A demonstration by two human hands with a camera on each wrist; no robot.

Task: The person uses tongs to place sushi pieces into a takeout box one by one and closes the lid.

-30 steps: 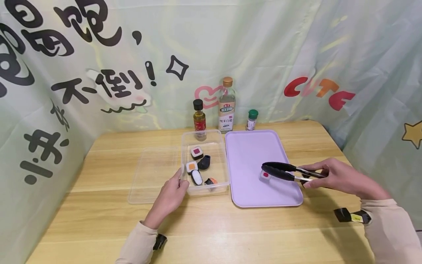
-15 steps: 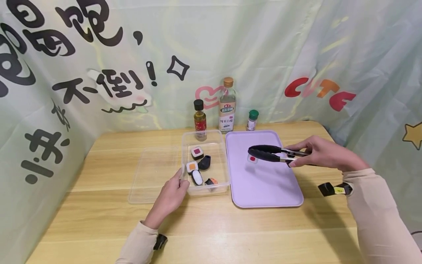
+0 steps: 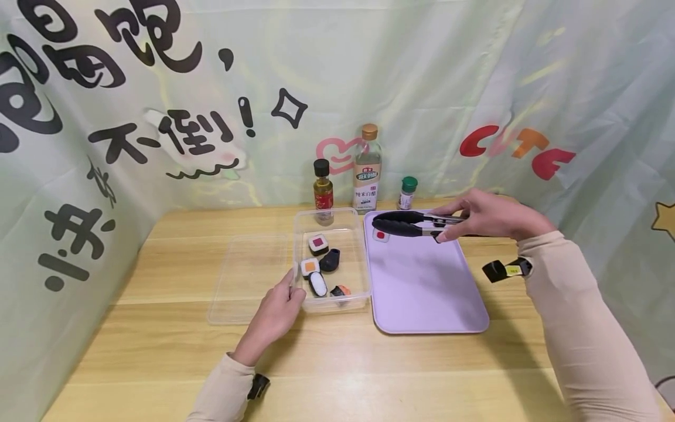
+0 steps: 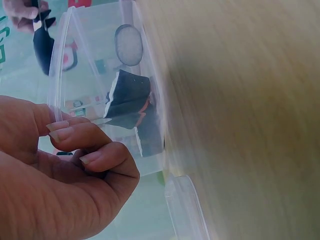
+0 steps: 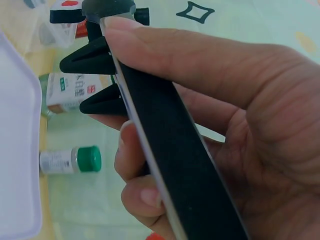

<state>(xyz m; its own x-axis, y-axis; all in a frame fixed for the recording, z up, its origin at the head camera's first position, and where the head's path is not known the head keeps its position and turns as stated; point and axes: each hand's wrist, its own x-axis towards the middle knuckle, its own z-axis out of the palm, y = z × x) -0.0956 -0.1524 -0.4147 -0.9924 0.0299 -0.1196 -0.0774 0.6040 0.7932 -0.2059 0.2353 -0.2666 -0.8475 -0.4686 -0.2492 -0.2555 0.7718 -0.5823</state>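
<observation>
My left hand (image 3: 276, 306) pinches the left wall of a clear plastic container (image 3: 364, 258) between thumb and curled fingers. Inside lie two sushi rolls, one with a dark red centre (image 3: 318, 243) and one with an orange centre (image 3: 310, 266). A white oval sushi piece (image 3: 317, 284), a dark rounded piece (image 3: 330, 261) and an orange-topped one (image 3: 340, 291) lie there too. My right hand (image 3: 487, 215) grips metal tongs (image 5: 165, 150) with black tips. Between those tips is a sushi roll with a red centre (image 3: 381, 235), over the purple tray's (image 3: 429, 293) back left part.
Left of the container lies a clear lid (image 3: 245, 281). Behind stand a black-capped sauce bottle (image 3: 323, 190), a tall vinegar bottle (image 3: 367, 176) and a small green-capped jar (image 3: 407, 193). A printed curtain (image 3: 422, 76) hangs behind the wooden table (image 3: 337, 363).
My right hand has carried the tongs and the red-centred sushi roll back and left over the tray, towards the container. My left hand has stayed on the container.
</observation>
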